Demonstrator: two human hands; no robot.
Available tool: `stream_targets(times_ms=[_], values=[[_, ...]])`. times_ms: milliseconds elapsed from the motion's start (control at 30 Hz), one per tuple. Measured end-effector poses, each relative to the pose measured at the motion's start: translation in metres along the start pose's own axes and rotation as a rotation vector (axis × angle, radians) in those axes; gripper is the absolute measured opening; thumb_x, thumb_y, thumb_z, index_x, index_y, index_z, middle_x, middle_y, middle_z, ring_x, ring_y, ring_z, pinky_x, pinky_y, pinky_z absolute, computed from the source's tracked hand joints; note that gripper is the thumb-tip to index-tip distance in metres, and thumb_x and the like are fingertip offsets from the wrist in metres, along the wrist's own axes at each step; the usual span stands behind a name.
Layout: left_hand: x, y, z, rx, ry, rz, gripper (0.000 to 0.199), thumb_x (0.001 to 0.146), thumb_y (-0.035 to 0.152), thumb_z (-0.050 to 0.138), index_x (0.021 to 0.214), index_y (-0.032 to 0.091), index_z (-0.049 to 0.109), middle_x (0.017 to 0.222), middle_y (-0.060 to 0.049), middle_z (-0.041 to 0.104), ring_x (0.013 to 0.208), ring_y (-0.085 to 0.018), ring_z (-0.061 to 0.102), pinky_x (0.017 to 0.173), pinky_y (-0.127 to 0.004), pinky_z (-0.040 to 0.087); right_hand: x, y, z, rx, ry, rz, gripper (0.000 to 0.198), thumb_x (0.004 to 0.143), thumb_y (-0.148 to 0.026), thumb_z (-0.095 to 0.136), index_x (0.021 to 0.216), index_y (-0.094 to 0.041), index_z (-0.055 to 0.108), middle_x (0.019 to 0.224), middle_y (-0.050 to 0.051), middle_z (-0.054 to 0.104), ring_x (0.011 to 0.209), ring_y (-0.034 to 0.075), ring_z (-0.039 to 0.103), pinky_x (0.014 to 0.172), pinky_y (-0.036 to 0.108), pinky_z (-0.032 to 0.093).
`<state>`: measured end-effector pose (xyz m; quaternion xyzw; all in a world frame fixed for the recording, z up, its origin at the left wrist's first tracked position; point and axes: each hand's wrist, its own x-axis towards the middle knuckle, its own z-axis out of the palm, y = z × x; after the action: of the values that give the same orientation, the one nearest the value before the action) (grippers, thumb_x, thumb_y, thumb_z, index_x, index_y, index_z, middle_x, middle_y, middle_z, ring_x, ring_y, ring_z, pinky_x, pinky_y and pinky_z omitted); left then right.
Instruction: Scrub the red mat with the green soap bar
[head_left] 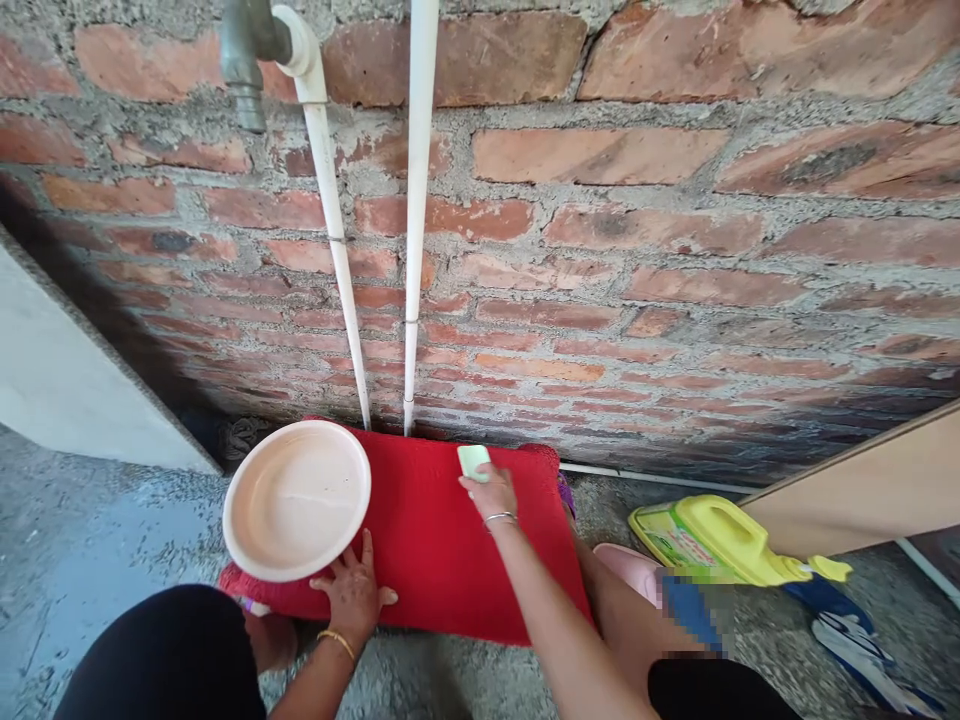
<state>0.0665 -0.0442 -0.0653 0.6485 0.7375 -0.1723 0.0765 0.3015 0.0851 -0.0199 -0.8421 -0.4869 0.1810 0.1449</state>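
A red cloth [442, 560] is spread flat over a low surface by the wall. My left hand [351, 595] lies on its near left part, fingers spread, with the fingertips close by the basin's lower rim; whether they touch it I cannot tell. The pale pink round basin [296, 500] sits at the cloth's left end and looks empty. Toward the cloth's far right side, my right hand [493, 492] is closed on a small pale green rectangular block [473, 461]. Its underside is hidden, so I cannot tell whether it is soap or a brush.
Behind the cloth rises a brick wall [600, 240] with two white pipes [420, 200] and a grey tap [244, 70]. At right a yellow jug [712, 540] lies on its side near a blue and white shoe [862, 650]. A pale board [82, 360] leans at left above wet floor.
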Motion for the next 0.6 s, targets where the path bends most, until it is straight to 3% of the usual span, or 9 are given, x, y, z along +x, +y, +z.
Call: stream_targets(times_ms=[133,233,300,433,600], values=[[0.0,0.0,-0.004,-0.028,-0.012,-0.004,0.1,0.066,0.067,0.068,0.149,0.032,0.026,0.133,-0.022,0.048,0.117,-0.044,0.046,0.083,-0.068,0.043,-0.034,-0.07,0.049,0.051,-0.171,-0.2,0.029,0.068,-0.038,0.077,0.094,-0.027,0.067,0.102,0.002,0.058,0.087,0.015,0.058,0.082,0.028,0.046],[0.0,0.0,-0.007,-0.048,-0.016,-0.004,0.099,0.064,0.066,0.07,0.148,0.033,0.029,0.134,-0.021,0.048,0.117,-0.044,0.045,0.083,-0.07,0.042,-0.054,-0.109,0.076,0.058,-0.276,-0.295,0.027,0.07,-0.036,0.073,0.095,-0.028,0.067,0.103,0.003,0.056,0.091,0.017,0.057,0.081,0.027,0.043],[0.001,0.0,-0.008,-0.053,-0.013,-0.007,0.1,0.063,0.067,0.071,0.148,0.033,0.031,0.135,-0.021,0.048,0.116,-0.044,0.046,0.083,-0.07,0.041,-0.06,-0.12,0.085,0.035,-0.318,-0.325,0.024,0.073,-0.034,0.069,0.096,-0.027,0.067,0.104,0.004,0.056,0.092,0.018,0.057,0.08,0.028,0.041],[0.001,-0.001,-0.007,-0.043,-0.002,-0.001,0.101,0.063,0.067,0.071,0.148,0.032,0.03,0.135,-0.022,0.048,0.115,-0.043,0.047,0.082,-0.07,0.042,-0.054,-0.109,0.084,0.007,-0.308,-0.342,0.027,0.07,-0.035,0.073,0.095,-0.026,0.067,0.104,0.004,0.055,0.093,0.019,0.056,0.082,0.028,0.04],[0.0,-0.001,-0.005,-0.023,0.004,0.007,0.096,0.067,0.063,0.07,0.149,0.031,0.029,0.134,-0.022,0.049,0.115,-0.043,0.048,0.08,-0.069,0.044,-0.028,-0.057,0.052,0.0,-0.223,-0.207,0.03,0.068,-0.035,0.074,0.096,-0.027,0.067,0.101,0.002,0.053,0.088,0.016,0.057,0.081,0.026,0.042]])
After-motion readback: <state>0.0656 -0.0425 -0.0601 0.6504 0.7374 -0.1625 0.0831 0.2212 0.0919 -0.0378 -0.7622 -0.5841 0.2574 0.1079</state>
